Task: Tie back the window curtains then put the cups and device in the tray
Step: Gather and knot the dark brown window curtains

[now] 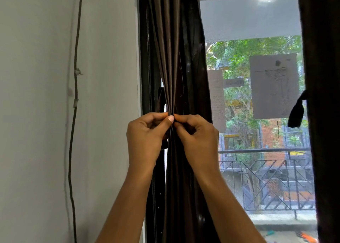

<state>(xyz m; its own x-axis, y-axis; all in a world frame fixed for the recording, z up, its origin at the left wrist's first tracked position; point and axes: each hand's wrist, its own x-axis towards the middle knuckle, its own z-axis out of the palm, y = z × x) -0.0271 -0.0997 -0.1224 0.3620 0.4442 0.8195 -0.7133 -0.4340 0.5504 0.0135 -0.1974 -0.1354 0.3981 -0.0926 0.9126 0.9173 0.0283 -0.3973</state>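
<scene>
Both hands are up at the middle of the frame, working on the left curtain (pixel 173 58), a dark brown one gathered into tight folds against the black window frame (pixel 145 58). The left hand (pixel 147 134) has its fingers curled, with thumb and forefinger pinching the bunched cloth at its narrowest point. The right hand (pixel 196 137) meets it from the other side, fingers curled in and pinching the same spot, so the two thumbs nearly touch. Whether a tie is caught between the fingers, I cannot tell. A dark loop of strap (pixel 161 97) shows just above the left hand, behind the curtain's edge.

At the far right edge of the frame hangs the right curtain (pixel 322 114), pulled aside, with a dark tie-back strap (pixel 296 113) dangling loose beside it.

Between the two curtains the window (pixel 248 22) looks through a mesh onto trees, buildings and a balcony railing (pixel 265 184). A brown sheet (pixel 274 88) with a line drawing is stuck on the pane, right of centre.

On the left, a thin cable (pixel 74 125) runs down the pale wall (pixel 36 95), held by small clips.
</scene>
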